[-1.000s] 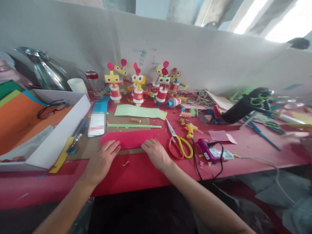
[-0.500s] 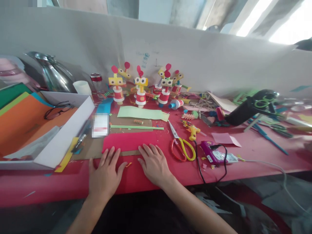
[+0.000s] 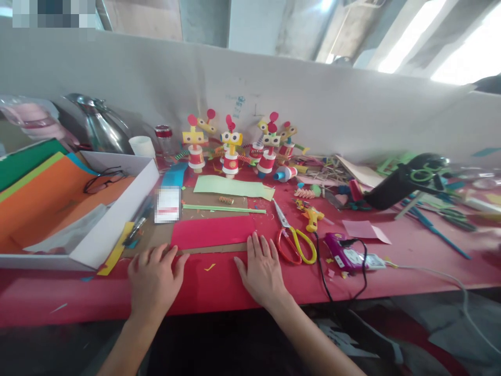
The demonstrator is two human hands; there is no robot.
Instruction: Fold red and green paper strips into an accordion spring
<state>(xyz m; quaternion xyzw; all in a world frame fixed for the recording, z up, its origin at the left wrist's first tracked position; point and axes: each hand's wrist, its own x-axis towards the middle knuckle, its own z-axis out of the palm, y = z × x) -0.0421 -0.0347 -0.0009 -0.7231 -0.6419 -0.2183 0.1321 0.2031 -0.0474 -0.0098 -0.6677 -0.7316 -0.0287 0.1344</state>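
My left hand [image 3: 153, 278] lies flat on the red table [image 3: 219, 284], fingers spread, holding nothing. My right hand [image 3: 263, 269] also rests palm down with fingers apart, its fingertips at the near edge of a brown cardboard sheet [image 3: 213, 248]. A red paper strip [image 3: 213, 231] lies on that cardboard just beyond both hands, touched by neither. Red and yellow scissors [image 3: 291, 240] lie right of my right hand. Beyond the strip are a thin green strip [image 3: 224, 209] and a light green paper [image 3: 233, 186].
A white box [image 3: 113, 222] with coloured sheets and glasses [image 3: 105, 179] stands at the left. Several paper robot figures [image 3: 230, 149] line the back wall. A yellow glue gun [image 3: 312, 215], a purple power strip [image 3: 346, 255] with black cord, and a black stand [image 3: 401, 180] lie right.
Both hands have slid back off the red strip toward the table's near edge and spread flat. The camera has tilted upward.
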